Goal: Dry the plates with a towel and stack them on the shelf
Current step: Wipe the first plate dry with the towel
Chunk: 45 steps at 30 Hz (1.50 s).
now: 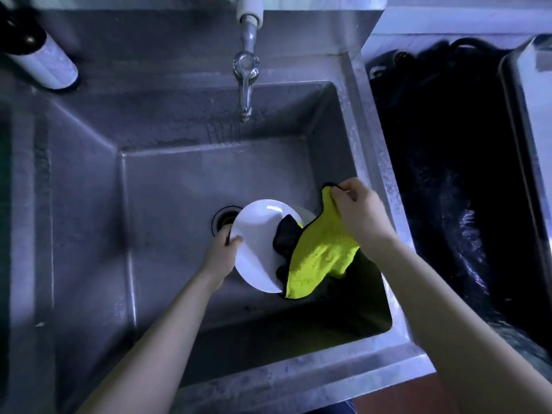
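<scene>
A white plate [257, 237] is held over the near right part of a steel sink [89, 204], above and just beside the drain [224, 220]. It is tilted, with its face turned up and to the right, so it is seen as an oval whose long axis runs from near to far. Its left rim is gripped by the left hand [222, 256], the thumb laid over the edge onto the face.

A yellow-green towel [321, 258] (black on its other side) is pinched at one corner by the right hand [357, 210] and hangs down and to the left, draped over the plate's right edge. A sliver of white [309, 216] is seen behind that edge; what it is cannot be told.

The right hand is close to the sink's right wall. Open basin floor is seen to the left of and beyond the plate. The tap [246, 85] is well apart at the far wall, a bottle [44, 59] stands on the far left ledge, and a black bag [442, 174] lies beyond the right rim.
</scene>
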Each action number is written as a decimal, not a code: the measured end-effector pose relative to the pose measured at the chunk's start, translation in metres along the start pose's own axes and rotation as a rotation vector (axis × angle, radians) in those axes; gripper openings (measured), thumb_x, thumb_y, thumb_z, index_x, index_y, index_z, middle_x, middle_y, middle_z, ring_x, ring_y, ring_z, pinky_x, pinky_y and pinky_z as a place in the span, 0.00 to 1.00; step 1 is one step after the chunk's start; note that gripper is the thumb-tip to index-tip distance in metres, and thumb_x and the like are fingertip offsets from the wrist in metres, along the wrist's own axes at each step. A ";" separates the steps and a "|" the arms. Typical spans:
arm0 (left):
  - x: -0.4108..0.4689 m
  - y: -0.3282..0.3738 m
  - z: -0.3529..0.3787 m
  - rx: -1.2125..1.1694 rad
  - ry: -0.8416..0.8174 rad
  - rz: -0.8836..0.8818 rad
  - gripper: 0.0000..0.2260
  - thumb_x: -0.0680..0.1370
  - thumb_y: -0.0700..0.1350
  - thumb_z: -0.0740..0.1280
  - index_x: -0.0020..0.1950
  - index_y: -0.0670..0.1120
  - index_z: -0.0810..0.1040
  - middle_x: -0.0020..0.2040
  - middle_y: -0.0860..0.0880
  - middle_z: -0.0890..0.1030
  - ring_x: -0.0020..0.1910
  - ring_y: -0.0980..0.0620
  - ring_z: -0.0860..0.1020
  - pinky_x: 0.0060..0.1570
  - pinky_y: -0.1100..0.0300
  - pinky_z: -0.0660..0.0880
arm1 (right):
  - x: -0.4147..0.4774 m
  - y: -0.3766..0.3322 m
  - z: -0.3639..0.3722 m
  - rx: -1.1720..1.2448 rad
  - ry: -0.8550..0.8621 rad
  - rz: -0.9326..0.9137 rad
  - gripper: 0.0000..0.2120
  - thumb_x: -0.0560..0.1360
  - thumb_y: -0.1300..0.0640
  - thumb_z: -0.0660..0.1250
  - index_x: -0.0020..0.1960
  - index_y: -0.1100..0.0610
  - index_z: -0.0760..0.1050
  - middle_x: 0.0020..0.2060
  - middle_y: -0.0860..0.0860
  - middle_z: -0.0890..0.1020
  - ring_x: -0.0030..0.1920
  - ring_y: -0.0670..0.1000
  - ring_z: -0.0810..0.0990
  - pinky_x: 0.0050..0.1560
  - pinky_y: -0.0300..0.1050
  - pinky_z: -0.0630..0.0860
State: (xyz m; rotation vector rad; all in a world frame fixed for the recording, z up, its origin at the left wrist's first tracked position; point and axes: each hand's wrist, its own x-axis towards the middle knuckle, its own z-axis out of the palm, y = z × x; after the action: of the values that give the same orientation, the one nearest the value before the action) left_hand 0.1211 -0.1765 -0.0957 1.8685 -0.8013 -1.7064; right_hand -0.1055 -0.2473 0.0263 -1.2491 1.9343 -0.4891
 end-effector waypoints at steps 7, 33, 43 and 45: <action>-0.049 0.042 -0.017 -0.208 0.230 0.137 0.09 0.84 0.47 0.58 0.48 0.52 0.76 0.48 0.52 0.80 0.49 0.49 0.78 0.46 0.51 0.73 | -0.014 -0.069 -0.055 0.159 0.230 -0.208 0.07 0.79 0.53 0.63 0.45 0.55 0.73 0.31 0.44 0.73 0.33 0.43 0.70 0.32 0.35 0.66; -0.198 0.179 0.007 -0.769 0.416 0.394 0.11 0.83 0.53 0.63 0.55 0.51 0.84 0.45 0.50 0.88 0.41 0.53 0.86 0.31 0.63 0.78 | -0.098 -0.132 -0.059 -0.643 -0.114 -1.427 0.24 0.82 0.44 0.49 0.76 0.47 0.63 0.75 0.40 0.63 0.77 0.52 0.60 0.77 0.53 0.51; -0.209 0.197 -0.006 -0.866 0.562 0.479 0.14 0.83 0.49 0.63 0.43 0.52 0.85 0.39 0.55 0.86 0.35 0.58 0.84 0.34 0.61 0.78 | -0.088 -0.119 -0.084 -0.697 -0.284 -1.386 0.25 0.83 0.44 0.46 0.79 0.46 0.53 0.78 0.41 0.52 0.79 0.45 0.47 0.77 0.46 0.50; -0.208 0.201 0.001 -0.866 0.533 0.456 0.12 0.84 0.51 0.62 0.51 0.48 0.83 0.44 0.49 0.87 0.41 0.52 0.86 0.39 0.58 0.82 | -0.101 -0.117 -0.075 -0.699 -0.324 -1.431 0.25 0.82 0.43 0.42 0.79 0.43 0.50 0.78 0.37 0.49 0.79 0.44 0.43 0.78 0.45 0.46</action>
State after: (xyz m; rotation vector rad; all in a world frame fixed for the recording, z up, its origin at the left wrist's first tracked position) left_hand 0.0900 -0.1734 0.1914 1.2840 -0.1760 -0.9483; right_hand -0.0707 -0.2159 0.1919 -2.8701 0.6298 -0.2052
